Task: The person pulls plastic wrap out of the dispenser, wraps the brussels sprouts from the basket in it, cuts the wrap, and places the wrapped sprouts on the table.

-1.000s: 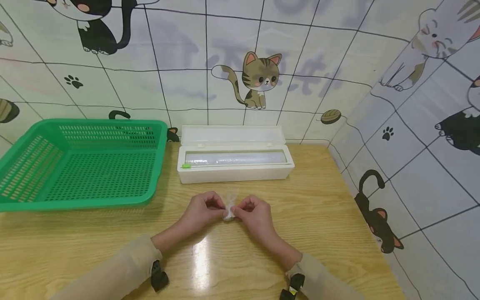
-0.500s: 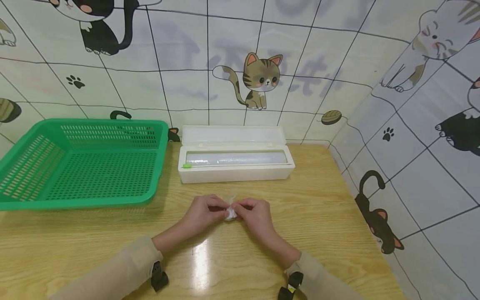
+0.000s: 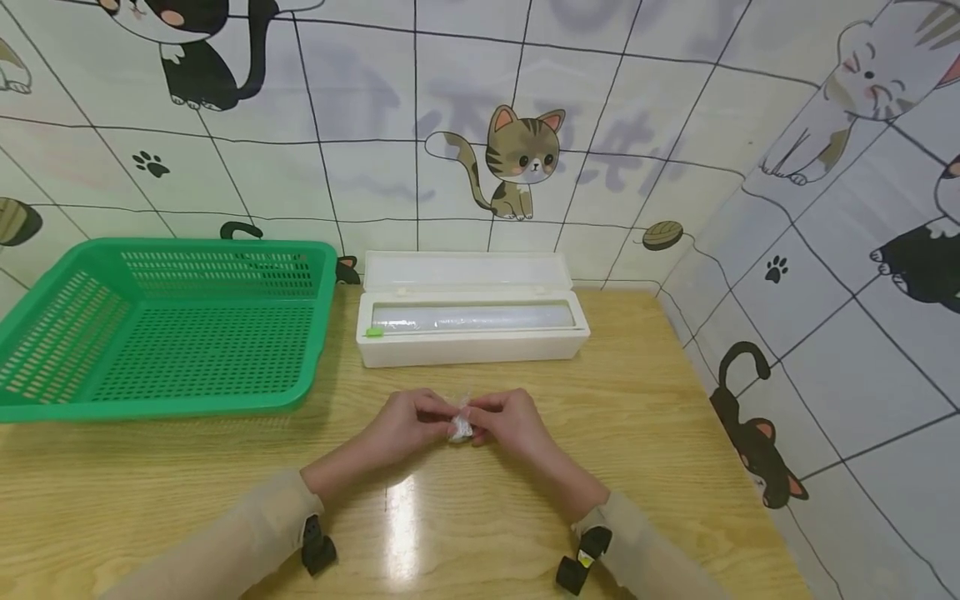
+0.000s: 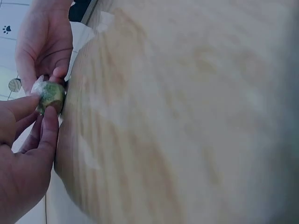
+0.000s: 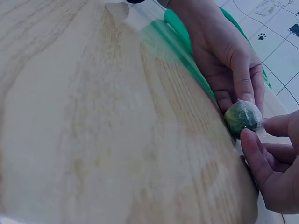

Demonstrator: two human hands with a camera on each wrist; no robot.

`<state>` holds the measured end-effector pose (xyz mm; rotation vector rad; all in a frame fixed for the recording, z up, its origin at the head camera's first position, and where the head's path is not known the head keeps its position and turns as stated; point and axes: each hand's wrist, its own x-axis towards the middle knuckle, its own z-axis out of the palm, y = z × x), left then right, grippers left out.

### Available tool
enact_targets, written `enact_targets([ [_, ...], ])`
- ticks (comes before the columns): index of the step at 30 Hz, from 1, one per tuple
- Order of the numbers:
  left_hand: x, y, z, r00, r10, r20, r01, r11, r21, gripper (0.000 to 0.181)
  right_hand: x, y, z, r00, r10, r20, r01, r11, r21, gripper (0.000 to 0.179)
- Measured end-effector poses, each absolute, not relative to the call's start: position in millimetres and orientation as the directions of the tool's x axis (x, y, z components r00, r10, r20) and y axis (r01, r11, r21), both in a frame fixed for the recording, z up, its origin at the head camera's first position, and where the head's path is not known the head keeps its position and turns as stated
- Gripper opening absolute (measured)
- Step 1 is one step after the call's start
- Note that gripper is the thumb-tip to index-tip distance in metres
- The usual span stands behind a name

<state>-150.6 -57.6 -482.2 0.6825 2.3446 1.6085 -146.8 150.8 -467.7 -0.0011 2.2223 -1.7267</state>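
A small, round, green piece of produce (image 5: 243, 120) wrapped in clear cling film sits between both hands, just above or on the wooden table. Its exact kind is hard to tell; the left wrist view shows a paler side. My left hand (image 3: 405, 427) pinches the wrapped piece from the left with thumb and fingers. From the right, my right hand (image 3: 512, 427) pinches it and the gathered film. In the left wrist view the bunched film (image 4: 39, 87) lies at the fingertips. Fingers cover much of the piece in the head view.
Behind the hands stands a white cling film box (image 3: 472, 350), lid raised, with a film roll (image 3: 480, 317) inside and a green slider (image 3: 374, 332). A green perforated basket (image 3: 303, 392) stands at the left. A cat-patterned wall covering (image 3: 637, 108) bounds the back and right.
The film that stood up between the hands is now lower and bunched. My right hand's fingers have shifted and tilted around the wrapped piece; the left hand has moved slightly right.
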Motion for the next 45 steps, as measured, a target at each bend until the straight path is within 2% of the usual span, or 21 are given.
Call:
enact_targets([
  [5, -154.4, -59.0, -481.4, -0.860, 0.509, 0.039, 0.217, 0.295, 0.931, 0.019, -151.4, 154.3, -465.0, -0.924, -0.270, -0.270, 0.186, 0.301, -0.935, 0.025],
  [12, -155.9, -59.6, -476.8, -0.848, 0.529, 0.016, 0.215, 0.317, 0.924, 0.024, -160.9, 160.7, -461.2, -0.861, -0.383, -0.335, 0.203, 0.345, -0.916, 0.027],
  [17, -155.0, -58.7, -474.5, -0.854, 0.520, 0.009, 0.210, 0.331, 0.920, 0.025, -162.5, 161.4, -459.4, -0.836, -0.418, -0.356, 0.209, 0.357, -0.910, 0.025],
  [24, -152.7, -55.0, -471.7, -0.908, 0.417, -0.045, 0.117, 0.355, 0.928, 0.025, -161.2, 159.6, -461.5, -0.870, -0.369, -0.328, 0.204, 0.335, -0.920, 0.022],
  [29, -153.3, -54.4, -469.5, -0.924, 0.369, -0.104, 0.038, 0.359, 0.933, 0.030, -158.7, 155.5, -464.6, -0.897, -0.318, -0.308, 0.224, 0.276, -0.935, 0.023],
  [45, -153.2, -55.2, -475.2, -0.924, 0.371, -0.090, 0.019, 0.281, 0.960, 0.042, -155.0, 156.6, -473.6, -0.924, -0.316, -0.215, 0.176, 0.147, -0.973, 0.019],
])
